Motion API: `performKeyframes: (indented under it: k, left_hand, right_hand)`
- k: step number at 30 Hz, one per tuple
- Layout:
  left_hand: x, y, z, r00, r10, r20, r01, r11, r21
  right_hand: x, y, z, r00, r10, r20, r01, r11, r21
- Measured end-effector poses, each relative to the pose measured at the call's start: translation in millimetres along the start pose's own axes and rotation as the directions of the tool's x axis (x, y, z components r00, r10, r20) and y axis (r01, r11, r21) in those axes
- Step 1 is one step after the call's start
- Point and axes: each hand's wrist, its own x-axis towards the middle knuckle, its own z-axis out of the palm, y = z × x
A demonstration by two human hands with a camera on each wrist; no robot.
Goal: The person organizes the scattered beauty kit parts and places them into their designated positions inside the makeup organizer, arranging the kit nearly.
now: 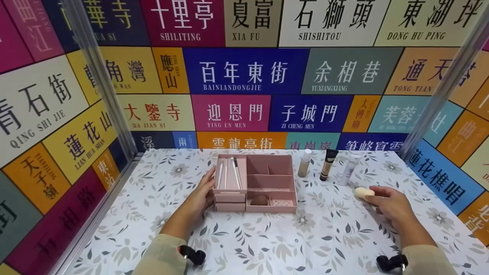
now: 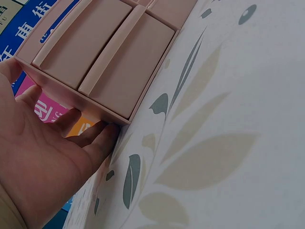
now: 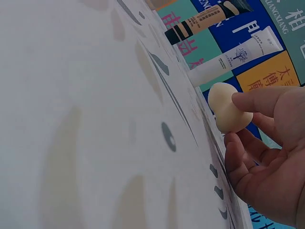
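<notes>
Multicoloured lettered panels point(image 1: 246, 70) stand behind a white, leaf-patterned surface point(image 1: 267, 244). Thumb and fingers of the right hand point(image 1: 395, 206) pinch a pale cream, gourd-shaped sponge point(image 1: 363, 192), closed to its thickness; whether it touches the surface cannot be told. In the head view, its long axis runs roughly sideways, its free end pointing left from the fingertips. Well to the left of these fingers lies the pink, box-shaped organizer point(image 1: 267, 209), with a brown, rounded object point(image 1: 259, 201) in its front compartment. Nearer to the organizer is the left hand point(image 1: 201, 198): its fingers, loosely extended and spread, rest against the outer left side, gripping nothing. Just beyond the right fingers stands a slim white tube point(image 1: 348, 172); a black-and-beige tube point(image 1: 327, 166) stands farther left.
</notes>
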Motion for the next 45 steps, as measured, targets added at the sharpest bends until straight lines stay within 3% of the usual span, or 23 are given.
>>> performKeyframes:
  k: [8, 15, 19, 29, 40, 45]
  left_hand:
    - [0.4, 0.8, 0.7, 1.000, -0.010, -0.004, 0.010, 1.000, -0.004]
    - [1.2, -0.4, -0.3, 1.000, 0.009, 0.012, -0.009, 1.000, 0.006]
    - [1.1, -0.3, -0.8, 1.000, 0.001, 0.010, -0.001, 1.000, 0.004]
    - [1.7, 1.0, -0.7, 0.999, 0.015, 0.029, -0.015, 1.000, -0.008]
    - [1.3, -0.6, -1.4, 1.000, -0.008, 0.014, 0.008, 1.000, -0.010]
    - [1.7, -0.1, -1.5, 0.999, 0.019, 0.029, -0.019, 1.000, -0.002]
  right_hand:
    - [-7.6, -16, 12, 0.998, -0.051, 0.033, 0.051, 0.999, 0.004]
    - [-16.2, -30, 26, 0.993, -0.098, 0.067, 0.092, 0.992, 0.082]
    - [-22.7, -42, 33, 0.990, -0.109, 0.092, 0.105, 0.994, 0.043]
    - [-42.2, -69, 61, 0.953, -0.280, 0.118, 0.279, 0.960, 0.027]
    - [-61.9, -90, 90, 0.926, -0.356, 0.125, 0.352, 0.934, 0.055]
    - [-67.2, -99, 104, 0.912, -0.389, 0.133, 0.378, 0.920, 0.101]
